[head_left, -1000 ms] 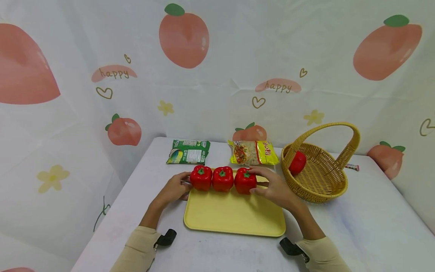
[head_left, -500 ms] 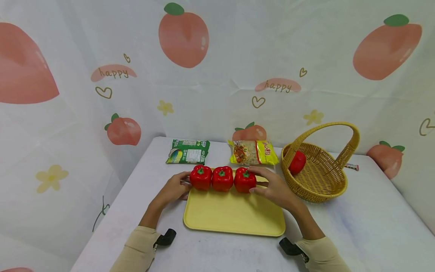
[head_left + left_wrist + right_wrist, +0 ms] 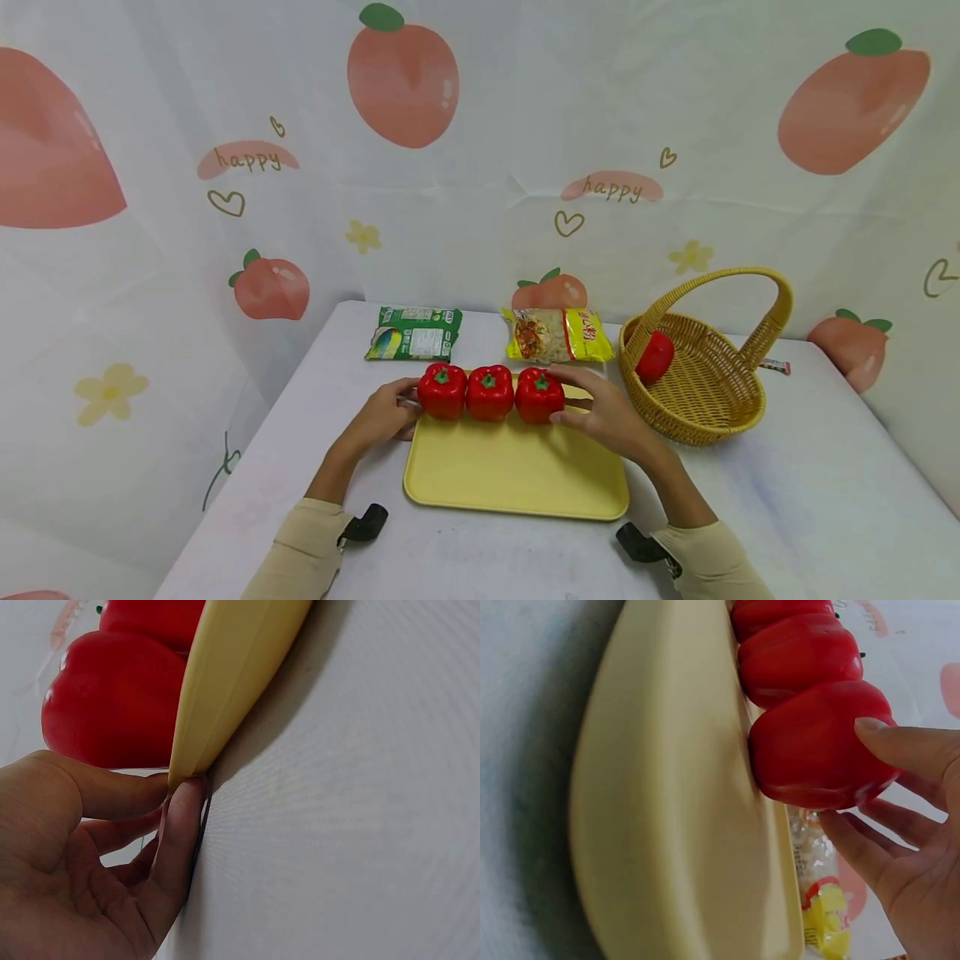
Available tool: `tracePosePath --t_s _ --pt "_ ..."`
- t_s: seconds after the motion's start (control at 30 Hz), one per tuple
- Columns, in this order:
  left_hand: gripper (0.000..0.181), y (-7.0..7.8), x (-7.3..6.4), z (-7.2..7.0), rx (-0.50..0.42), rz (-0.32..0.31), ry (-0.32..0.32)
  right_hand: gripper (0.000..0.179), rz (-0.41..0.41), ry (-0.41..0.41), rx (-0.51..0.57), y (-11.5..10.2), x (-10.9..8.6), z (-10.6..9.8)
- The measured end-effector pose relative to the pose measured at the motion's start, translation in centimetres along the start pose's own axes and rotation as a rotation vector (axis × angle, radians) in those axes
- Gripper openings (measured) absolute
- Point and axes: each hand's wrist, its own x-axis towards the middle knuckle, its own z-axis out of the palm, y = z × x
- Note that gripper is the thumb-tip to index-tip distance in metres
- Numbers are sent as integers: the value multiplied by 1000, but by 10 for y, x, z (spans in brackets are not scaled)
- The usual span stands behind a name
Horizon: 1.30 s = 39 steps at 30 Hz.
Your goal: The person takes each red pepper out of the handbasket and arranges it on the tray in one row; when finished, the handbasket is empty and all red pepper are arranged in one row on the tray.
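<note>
Three red bell peppers stand in a row along the far side of the yellow tray (image 3: 517, 475), green stems up. My left hand (image 3: 381, 414) is at the tray's far left, beside the left pepper (image 3: 442, 393). In the left wrist view its thumb and fingers pinch the tray's rim (image 3: 225, 682). My right hand (image 3: 609, 414) holds the right pepper (image 3: 537, 398), which rests on the tray; in the right wrist view the thumb lies on the pepper's side (image 3: 810, 750) and the other fingers reach around it. Between them stands the middle pepper (image 3: 491, 395), touched by neither hand.
A wicker basket (image 3: 693, 429) with a tall handle stands right of the tray, a red item (image 3: 656, 357) inside. Behind the tray lie a green packet (image 3: 414, 333) and a yellow-ended food packet (image 3: 561, 335). A small wrapped stick (image 3: 776, 366) lies beyond the basket.
</note>
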Motion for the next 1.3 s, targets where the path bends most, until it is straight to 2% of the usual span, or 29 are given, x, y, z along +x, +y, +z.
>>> tracePosePath --t_s 0.3,0.53,0.73,0.93,1.07,1.3 --pt "60 -1 2 0 -7 -14 -1 61 -55 32 -77 -3 -3 -8" --pt "61 0 2 1 0 -5 -2 57 -37 85 -126 -5 -9 -20" --pt "62 -1 1 0 10 -3 4 47 -145 177 -179 -7 -20 -39" --pt "61 0 1 0 7 -3 2 45 -271 280 -304 -6 -31 -62" --pt "60 1 0 -1 4 0 1 46 -264 314 -374 -9 -39 -77" --pt "60 1 1 0 0 -4 -3 43 -242 334 -419 -9 -48 -101"
